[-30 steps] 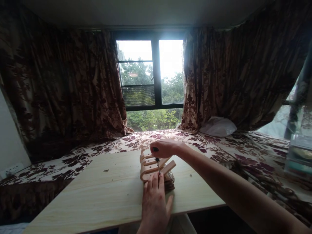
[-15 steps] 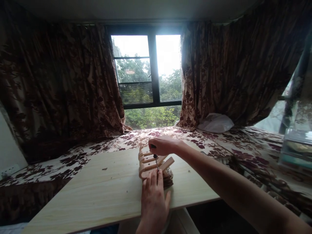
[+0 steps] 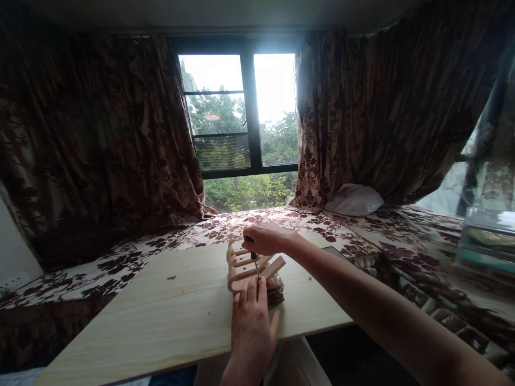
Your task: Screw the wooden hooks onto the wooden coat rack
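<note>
A light wooden piece with several curved slats (image 3: 237, 272) lies on the pale wooden board (image 3: 161, 311). My right hand (image 3: 263, 239) is closed around the dark handle of a screwdriver (image 3: 256, 260), whose shaft points down at the slats. My left hand (image 3: 253, 313) lies on the near end of the wooden piece, its fingertips around the screwdriver's tip; whether they pinch anything is hidden. A wooden bar (image 3: 277, 268) sticks out at a slant to the right, above a brownish bundle (image 3: 276, 292) that I cannot make out clearly.
Small dark scraps (image 3: 171, 277) lie on the board's left part. A dark flat object (image 3: 338, 253) shows behind my right forearm. Beyond the board is a flowered cloth (image 3: 257, 217) with a white bag (image 3: 354, 199). A clear box (image 3: 486, 241) stands at the right.
The whole view has shifted slightly. Both hands keep nearly the same places on the screwdriver and the wooden piece, and more of the dark flat object shows.
</note>
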Tool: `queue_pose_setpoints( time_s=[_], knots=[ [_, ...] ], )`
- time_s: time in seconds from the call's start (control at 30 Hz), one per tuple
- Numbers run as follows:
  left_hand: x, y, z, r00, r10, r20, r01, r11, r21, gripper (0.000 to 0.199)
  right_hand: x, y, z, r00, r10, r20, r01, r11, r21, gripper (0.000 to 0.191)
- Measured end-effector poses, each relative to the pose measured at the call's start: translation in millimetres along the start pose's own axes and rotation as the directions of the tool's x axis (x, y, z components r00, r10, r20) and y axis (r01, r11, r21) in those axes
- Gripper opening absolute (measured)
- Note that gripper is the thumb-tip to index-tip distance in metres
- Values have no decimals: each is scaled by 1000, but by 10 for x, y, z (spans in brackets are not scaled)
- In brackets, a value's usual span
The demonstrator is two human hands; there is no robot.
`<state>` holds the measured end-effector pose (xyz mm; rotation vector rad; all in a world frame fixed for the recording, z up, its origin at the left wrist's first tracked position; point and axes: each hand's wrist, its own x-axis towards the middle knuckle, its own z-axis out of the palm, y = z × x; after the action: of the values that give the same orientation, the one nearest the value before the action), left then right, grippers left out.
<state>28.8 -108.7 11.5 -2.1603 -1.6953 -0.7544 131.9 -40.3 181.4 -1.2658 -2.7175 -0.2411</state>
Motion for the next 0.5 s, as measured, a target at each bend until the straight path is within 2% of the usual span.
queue_pose_setpoints(
  time_s=[0.13,0.33,0.5],
  knots=[
    [-8,-3,-24,1000,-3,21,3,1000,-7,58,11,-34,17,999,40,-19,-41,999,-18,28],
    [-3,-6,-39,999,1,34,0,1000,-12,57,-12,-10,-16,999,-5,33,5,1000,-11,23],
    [5,-2,-47,999,-2,46,3,1000,-25,58,-39,43,41,996,83,35,-81,996,-44,26]
  ],
)
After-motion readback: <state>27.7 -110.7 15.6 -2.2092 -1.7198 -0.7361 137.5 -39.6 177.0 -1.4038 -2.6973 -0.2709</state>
